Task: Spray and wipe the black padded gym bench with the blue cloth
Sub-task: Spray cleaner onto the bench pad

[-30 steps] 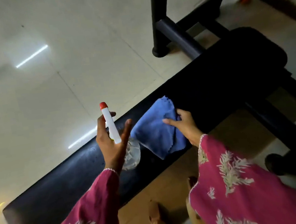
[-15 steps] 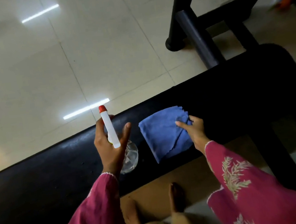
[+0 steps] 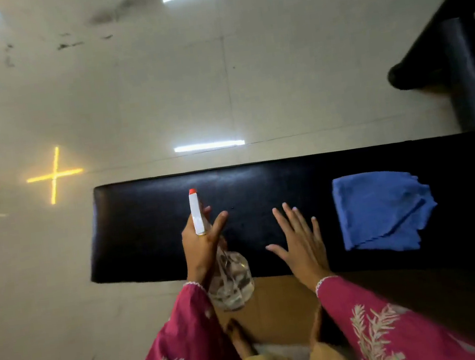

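Observation:
The black padded gym bench [image 3: 152, 227] runs across the middle of the view, its left end in sight. A folded blue cloth [image 3: 382, 210] lies flat on the pad toward the right. My left hand [image 3: 201, 246] grips a clear spray bottle [image 3: 230, 280] with a white head and red nozzle, pointing away over the pad. My right hand [image 3: 300, 239] hovers over the pad with fingers spread, holding nothing, a short way left of the cloth.
Pale glossy floor tiles [image 3: 157, 84] with light reflections lie beyond the bench. A black metal frame with a padded roller [image 3: 466, 71] stands at the upper right. My bare feet [image 3: 240, 339] stand on the floor just below the bench's near edge.
My right hand has let go of the blue cloth and moved left, fingers spread. The view has swung so the bench lies level and its left end shows. The left hand still holds the bottle.

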A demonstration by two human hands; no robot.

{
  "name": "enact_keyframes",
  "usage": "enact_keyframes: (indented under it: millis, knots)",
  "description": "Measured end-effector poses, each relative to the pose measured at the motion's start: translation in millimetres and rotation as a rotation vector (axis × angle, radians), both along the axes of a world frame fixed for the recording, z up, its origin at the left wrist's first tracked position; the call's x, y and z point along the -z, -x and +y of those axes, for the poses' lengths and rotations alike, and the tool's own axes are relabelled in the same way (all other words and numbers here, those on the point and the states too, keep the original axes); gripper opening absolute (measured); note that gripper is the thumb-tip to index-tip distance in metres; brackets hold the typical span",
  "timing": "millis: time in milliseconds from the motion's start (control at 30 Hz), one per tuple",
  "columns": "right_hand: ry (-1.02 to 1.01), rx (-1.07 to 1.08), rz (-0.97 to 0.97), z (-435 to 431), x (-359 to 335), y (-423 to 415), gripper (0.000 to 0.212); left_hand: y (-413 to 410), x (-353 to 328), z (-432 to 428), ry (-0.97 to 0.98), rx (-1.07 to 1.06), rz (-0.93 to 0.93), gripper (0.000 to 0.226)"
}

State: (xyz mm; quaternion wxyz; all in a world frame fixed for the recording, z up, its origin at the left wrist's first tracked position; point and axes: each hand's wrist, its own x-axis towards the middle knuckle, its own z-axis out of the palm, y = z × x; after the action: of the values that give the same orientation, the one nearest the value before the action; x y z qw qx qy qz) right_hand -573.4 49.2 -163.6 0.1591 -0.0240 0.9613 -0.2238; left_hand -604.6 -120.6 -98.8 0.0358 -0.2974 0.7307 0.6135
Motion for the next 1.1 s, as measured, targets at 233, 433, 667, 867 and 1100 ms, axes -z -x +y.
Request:
enact_keyframes:
  millis: [233,433,667,867,1100]
  knots:
    - [-0.056,-0.014,-0.303,-112.1,15.8,2.2,0.090,-44.3,11.0,-156.1,-0.062,-0.190,-0.224,0.006]
    - [-0.168,0.037,-0.245,-126.2,26.8,-5.7,0.092,-60.8,23.9,-212.3,-0.170,-0.155,-0.359,0.021]
    - [-0.231,0.112,-0.192,-105.3,25.6,-16.5,0.098,-40.9,29.2,-174.9,-0.321,0.365,-0.316,0.049]
    - [-0.225,0.055,-0.171,-77.4,26.9,-20.7,0.091,-25.0,50.1,-121.1,-0.104,0.417,-0.384,0.034]
    - [-0.292,-0.014,-0.143,-14.8,21.0,-28.9,0.082,-19.6,37.6,-35.7,-0.091,0.659,-0.426,0.027]
